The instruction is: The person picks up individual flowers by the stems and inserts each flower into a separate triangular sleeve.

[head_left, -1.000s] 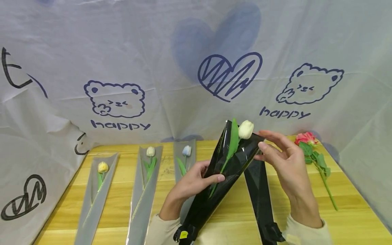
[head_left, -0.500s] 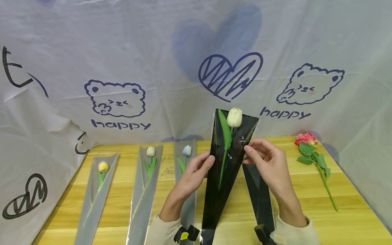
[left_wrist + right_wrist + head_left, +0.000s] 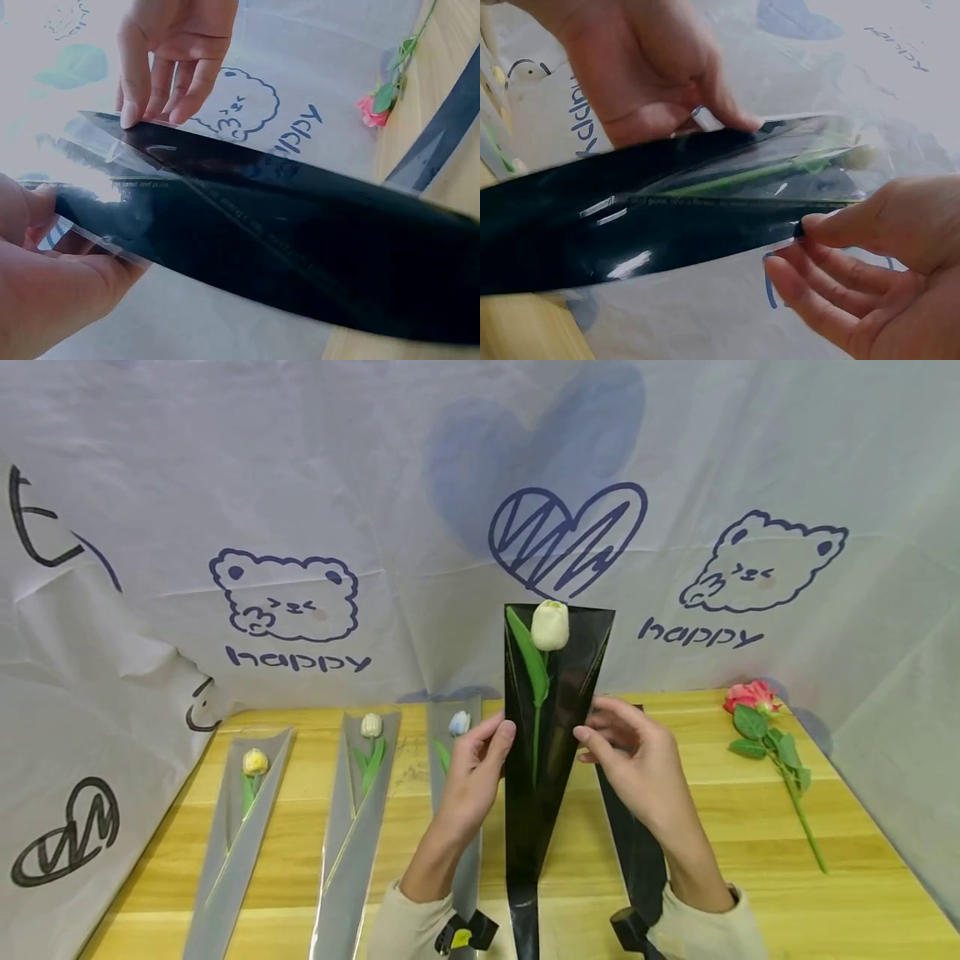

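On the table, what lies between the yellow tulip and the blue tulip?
A white tulip in a grey wrapper lies between them, in the head view.

Black sleeve (image 3: 529, 827) and white tulip bloom (image 3: 551, 628) higher, more upright.

The word "happy" (image 3: 298, 659), in dark blue hand-drawn letters, stands on the pale cloth (image 3: 420, 485) under a bear drawing (image 3: 285, 597), above the far edge of the desk (image 3: 840, 910) toward its far left corner. A second "happy" (image 3: 700, 632) stands under another bear (image 3: 761, 564), above the same edge toward the far right corner. Small print (image 3: 142, 184) runs along the black wrapper (image 3: 525, 827); "and pure" can be made out, the rest is too small or blurred. Letter-like black strokes (image 3: 45, 522) on the cloth beyond the desk's left edge cannot be read.
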The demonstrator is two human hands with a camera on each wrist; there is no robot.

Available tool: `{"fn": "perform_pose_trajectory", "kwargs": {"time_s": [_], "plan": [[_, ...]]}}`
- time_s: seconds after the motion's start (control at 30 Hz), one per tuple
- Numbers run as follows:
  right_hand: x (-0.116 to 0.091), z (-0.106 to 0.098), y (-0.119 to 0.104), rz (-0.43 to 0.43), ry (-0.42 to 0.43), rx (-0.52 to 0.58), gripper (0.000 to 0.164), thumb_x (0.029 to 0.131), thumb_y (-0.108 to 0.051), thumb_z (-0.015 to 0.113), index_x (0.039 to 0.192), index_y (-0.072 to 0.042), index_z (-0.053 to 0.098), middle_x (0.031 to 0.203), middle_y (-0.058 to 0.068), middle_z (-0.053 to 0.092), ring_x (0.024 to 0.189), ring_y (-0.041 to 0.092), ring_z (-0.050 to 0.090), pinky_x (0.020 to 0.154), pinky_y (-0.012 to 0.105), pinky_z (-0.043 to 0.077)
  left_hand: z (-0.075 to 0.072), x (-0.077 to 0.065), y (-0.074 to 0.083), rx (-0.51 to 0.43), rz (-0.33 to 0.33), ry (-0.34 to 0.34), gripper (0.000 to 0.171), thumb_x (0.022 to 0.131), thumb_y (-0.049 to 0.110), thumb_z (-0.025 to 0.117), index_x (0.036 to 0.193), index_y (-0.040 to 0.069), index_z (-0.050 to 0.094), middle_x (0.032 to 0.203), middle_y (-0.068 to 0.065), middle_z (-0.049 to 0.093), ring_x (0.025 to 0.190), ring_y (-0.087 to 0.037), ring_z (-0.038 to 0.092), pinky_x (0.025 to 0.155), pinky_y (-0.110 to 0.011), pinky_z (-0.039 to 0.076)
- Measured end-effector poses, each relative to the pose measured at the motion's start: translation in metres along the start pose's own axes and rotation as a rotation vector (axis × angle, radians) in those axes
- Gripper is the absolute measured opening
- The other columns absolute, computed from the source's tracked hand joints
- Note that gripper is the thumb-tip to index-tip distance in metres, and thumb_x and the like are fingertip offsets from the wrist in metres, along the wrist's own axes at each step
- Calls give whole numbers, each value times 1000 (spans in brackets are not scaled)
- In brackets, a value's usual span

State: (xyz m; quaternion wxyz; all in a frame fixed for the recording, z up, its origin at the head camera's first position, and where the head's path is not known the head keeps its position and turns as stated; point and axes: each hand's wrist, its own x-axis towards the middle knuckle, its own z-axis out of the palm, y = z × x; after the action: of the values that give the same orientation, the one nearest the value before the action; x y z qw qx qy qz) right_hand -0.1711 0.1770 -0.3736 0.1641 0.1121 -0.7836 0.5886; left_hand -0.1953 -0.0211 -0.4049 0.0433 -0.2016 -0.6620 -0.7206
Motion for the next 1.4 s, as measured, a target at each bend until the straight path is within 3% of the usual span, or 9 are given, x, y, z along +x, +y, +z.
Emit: {"fn": "perform_pose_trajectory", "kwargs": {"time_s": [0.27, 0.4, 0.5, 0.57, 0.67, 0.87, 1.07, 1.23, 1.4], "plan": [[-4, -1, -4, -181, 156, -17, 23, 88, 7, 77, 110, 2, 75, 97, 13, 75, 77, 15, 73, 70, 21, 58, 2, -1, 6, -46, 53, -16, 39, 112, 19, 44, 77, 4, 36, 69, -2, 23, 57, -17, 21, 57, -28, 24], [-4, 0, -7, -242, 192, -48, 20, 87, 7, 77, 106, 1, 77, 95, 11, 76, 75, 12, 73, 70, 18, 56, 2, -1, 8, -50, 77, 2, 36, 112, 18, 45, 79, 3, 44, 70, 1, 24, 58, -14, 21, 58, -28, 25], [-3, 1, -7, -234, 201, -21, 17, 87, 8, 77, 103, 2, 77, 94, 13, 76, 74, 13, 73, 70, 20, 57, 0, -1, 8, -86, 55, -17, 29, 111, 19, 46, 104, -4, 63, 80, -3, 51, 70, -11, 47, 67, -25, 41], [-2, 1, -6, -215, 214, 11, 15, 88, 8, 76, 102, 4, 77, 93, 15, 76, 72, 13, 73, 68, 22, 58, -2, -1, 6, -97, 0, -43, 35, 111, 19, 49, 134, -4, 60, 112, -13, 65, 99, -17, 62, 84, -29, 51], [-1, 0, -3, -194, 253, 70, 12, 89, 10, 74, 101, 7, 76, 91, 17, 75, 70, 14, 73, 66, 25, 59, -3, -1, -4, -77, -93, -104, 53, 106, 15, 59, 154, -1, 42, 149, -23, 51, 134, -33, 52, 104, -44, 48], [1, -7, 0, -166, 306, 127, 14, 88, 13, 73, 102, 8, 75, 90, 12, 74, 72, 13, 72, 65, 26, 59, 4, -1, -16, -21, -120, -126, 62, 95, -1, 71, 151, -1, 45, 129, -25, 64, 120, -36, 63, 101, -44, 51], [2, -11, -2, -101, 230, 152, 19, 89, 11, 73, 108, 8, 73, 96, 12, 74, 78, 16, 74, 66, 30, 60, 10, 1, -13, -83, -89, -83, 57, 90, -4, 76, 143, 2, 55, 124, -21, 69, 108, -31, 70, 87, -36, 58], [4, -37, 5, 6, 154, 22, 26, 98, -6, 69, 122, 4, 69, 110, 13, 74, 91, 13, 73, 73, 29, 60, 8, -1, -21, -101, -243, -30, 69, 87, -3, 77, 150, 2, 47, 133, -26, 61, 111, -39, 68, 87, -40, 58], [-1, -94, 24, 133, 262, -92, 32, 99, -15, 70, 126, 1, 68, 113, -2, 71, 94, 5, 69, 75, 19, 57, 4, -3, -51, -39, -390, -26, 74, 84, -10, 77, 149, -1, 44, 125, -26, 64, 100, -35, 72, 68, -30, 57]]}}
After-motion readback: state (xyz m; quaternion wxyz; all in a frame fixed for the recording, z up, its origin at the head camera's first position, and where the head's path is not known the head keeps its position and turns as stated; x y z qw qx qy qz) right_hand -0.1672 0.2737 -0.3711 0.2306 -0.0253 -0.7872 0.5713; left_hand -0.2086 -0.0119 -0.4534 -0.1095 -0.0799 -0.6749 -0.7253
